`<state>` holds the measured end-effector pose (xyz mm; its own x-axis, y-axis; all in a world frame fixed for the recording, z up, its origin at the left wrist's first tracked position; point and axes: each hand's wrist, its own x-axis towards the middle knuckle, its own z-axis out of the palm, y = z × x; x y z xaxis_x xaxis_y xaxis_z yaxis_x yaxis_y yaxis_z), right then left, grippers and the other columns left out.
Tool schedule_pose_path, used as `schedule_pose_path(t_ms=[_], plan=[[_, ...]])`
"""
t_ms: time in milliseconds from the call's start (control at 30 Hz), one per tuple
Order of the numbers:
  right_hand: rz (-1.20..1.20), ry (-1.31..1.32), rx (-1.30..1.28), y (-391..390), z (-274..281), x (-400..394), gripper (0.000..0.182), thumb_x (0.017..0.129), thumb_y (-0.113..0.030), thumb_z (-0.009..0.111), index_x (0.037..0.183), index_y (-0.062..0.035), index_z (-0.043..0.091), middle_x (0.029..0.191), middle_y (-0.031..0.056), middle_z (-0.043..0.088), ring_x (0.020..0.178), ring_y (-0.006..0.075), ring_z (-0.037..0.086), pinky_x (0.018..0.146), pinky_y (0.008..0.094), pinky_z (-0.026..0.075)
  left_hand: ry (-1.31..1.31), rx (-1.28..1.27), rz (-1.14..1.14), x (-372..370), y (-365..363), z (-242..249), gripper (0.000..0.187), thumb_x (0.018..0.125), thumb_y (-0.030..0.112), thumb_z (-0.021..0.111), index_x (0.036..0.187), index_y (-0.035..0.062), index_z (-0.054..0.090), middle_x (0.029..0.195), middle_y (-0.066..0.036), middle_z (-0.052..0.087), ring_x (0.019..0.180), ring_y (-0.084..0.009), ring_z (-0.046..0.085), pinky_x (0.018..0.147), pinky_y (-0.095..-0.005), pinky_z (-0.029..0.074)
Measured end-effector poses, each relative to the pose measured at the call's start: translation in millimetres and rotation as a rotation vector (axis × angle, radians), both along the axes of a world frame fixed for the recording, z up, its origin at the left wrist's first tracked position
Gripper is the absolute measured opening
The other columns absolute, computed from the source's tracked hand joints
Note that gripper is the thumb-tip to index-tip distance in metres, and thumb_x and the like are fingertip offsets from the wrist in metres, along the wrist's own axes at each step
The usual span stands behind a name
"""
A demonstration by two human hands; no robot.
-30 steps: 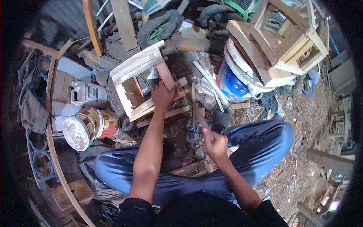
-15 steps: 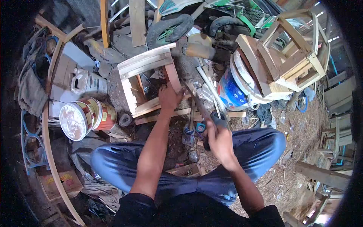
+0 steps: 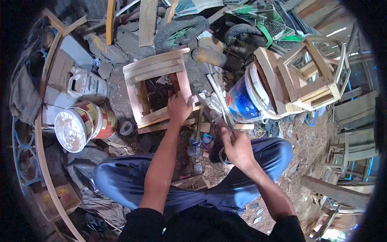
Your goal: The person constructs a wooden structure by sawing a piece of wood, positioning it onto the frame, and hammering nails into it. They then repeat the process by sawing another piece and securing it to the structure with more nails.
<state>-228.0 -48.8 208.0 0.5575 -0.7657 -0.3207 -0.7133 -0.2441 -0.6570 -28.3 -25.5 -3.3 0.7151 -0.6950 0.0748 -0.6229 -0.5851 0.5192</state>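
Note:
A small wooden frame (image 3: 155,67) with slats across its far side lies on the ground ahead of me. My left hand (image 3: 179,107) is closed on the frame's near right corner. In my right hand (image 3: 238,149) is the handle of a long dark tool (image 3: 209,114), perhaps a saw; its far end points toward that same corner, and whether it touches the wood cannot be made out. Between my knees, a blue tape measure (image 3: 207,138) lies among wood scraps.
Left stand a paint bucket (image 3: 70,130) and a white jug (image 3: 89,85). A blue bucket (image 3: 243,101) stands right, beside another wooden frame (image 3: 312,76). Beyond lie a wheel (image 3: 181,34) and planks (image 3: 148,24). A long curved wooden strip (image 3: 39,137) runs down the left.
The view has shifted slightly, moving the surroundings. The tool in my right hand is a little lower and nearer, and my left hand remains on the frame.

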Motion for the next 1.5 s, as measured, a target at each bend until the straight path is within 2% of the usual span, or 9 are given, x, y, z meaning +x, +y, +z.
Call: schedule_pose_path(t_ms=[200,333,733,867,967,1067,1333,1400,1500], plan=[[0.016,-0.173,-0.221,-19.3,-26.1,34.2,0.045,0.091,-0.034,0.055,0.082,0.0096,0.064,0.071,0.0291,0.062,0.073,0.044,0.065,0.066,0.0461,0.051,0.124,-0.036,0.035,0.4,-2.2,4.7,0.057,0.085,0.049,0.056,0.1,-0.0066,0.053,0.087,-0.026,0.063,0.089,-0.0408,0.06,0.086,-0.0478,0.043],[0.054,0.336,-0.141,-59.4,-67.8,112.9,0.05,0.089,-0.041,0.055,0.083,0.0077,0.067,0.072,0.0275,0.064,0.077,0.0414,0.066,0.068,0.0456,0.051,0.028,-0.096,0.014,3.8,0.9,-6.8,0.05,0.087,0.046,0.056,0.096,-0.0034,0.052,0.082,-0.023,0.062,0.08,-0.0396,0.061,0.076,-0.0484,0.047],[-0.195,-0.609,-0.288,1.3,-199.3,22.6,0.04,0.092,-0.027,0.058,0.065,0.0016,0.056,0.049,0.0081,0.049,0.043,0.0159,0.042,0.046,0.0335,0.036,0.024,-0.097,0.029,1.0,0.9,1.6,0.05,0.083,0.044,0.061,0.093,-0.0038,0.054,0.081,-0.025,0.062,0.081,-0.0414,0.062,0.077,-0.0475,0.049],[-0.37,-0.697,0.504,-28.9,-156.4,20.2,0.046,0.097,-0.032,0.052,0.062,-0.0018,0.054,0.048,0.0002,0.047,0.044,0.0062,0.04,0.043,0.0258,0.029,-0.056,-0.036,0.019,3.2,-1.1,-8.5,0.053,0.084,0.046,0.059,0.096,-0.0049,0.052,0.081,-0.026,0.062,0.078,-0.0428,0.062,0.076,-0.0476,0.049],[-0.389,-0.642,0.595,-37.3,-151.8,26.0,0.049,0.096,-0.034,0.052,0.062,0.0022,0.056,0.048,0.0063,0.049,0.045,0.009,0.04,0.044,0.0297,0.032,-0.068,-0.031,0.019,2.9,-0.3,-4.6,0.056,0.085,0.048,0.058,0.098,-0.0067,0.052,0.079,-0.027,0.062,0.078,-0.043,0.063,0.077,-0.0476,0.049],[-0.129,-0.348,-0.039,-34.1,-116.6,46.6,0.049,0.093,-0.035,0.054,0.069,0.0069,0.059,0.049,0.0145,0.05,0.046,0.0153,0.046,0.048,0.0373,0.038,-0.064,-0.041,0.003,3.9,1.5,-3.2,0.058,0.085,0.049,0.058,0.099,-0.0075,0.052,0.078,-0.028,0.062,0.078,-0.0427,0.063,0.076,-0.0485,0.049],[-0.066,-0.137,-0.046,-27.3,-19.3,-0.9,0.047,0.095,-0.036,0.051,0.074,0.0053,0.06,0.051,0.0044,0.048,0.051,0.0108,0.045,0.05,0.0324,0.038,-0.038,0.01,-0.007,4.9,0.9,-6.6,0.055,0.084,0.047,0.06,0.096,-0.0068,0.053,0.08,-0.027,0.062,0.079,-0.0404,0.063,0.076,-0.0475,0.05],[-0.105,-0.176,-0.025,-15.2,-20.0,-17.4,0.042,0.092,-0.033,0.054,0.084,0.006,0.066,0.055,0.0187,0.054,0.053,0.0184,0.053,0.055,0.0382,0.043,-0.024,-0.01,-0.004,5.1,0.4,-3.8,0.053,0.084,0.045,0.061,0.095,-0.0059,0.053,0.082,-0.027,0.063,0.08,-0.0398,0.064,0.077,-0.0467,0.05],[-0.084,-0.02,0.056,-4.0,-17.2,-28.0,0.037,0.093,-0.031,0.054,0.093,0.0045,0.067,0.06,0.0191,0.057,0.058,0.0212,0.057,0.06,0.0374,0.045,-0.017,0.019,-0.002,4.9,0.3,-0.8,0.051,0.083,0.045,0.062,0.094,-0.0046,0.054,0.083,-0.026,0.063,0.08,-0.039,0.064,0.076,-0.0468,0.05]])
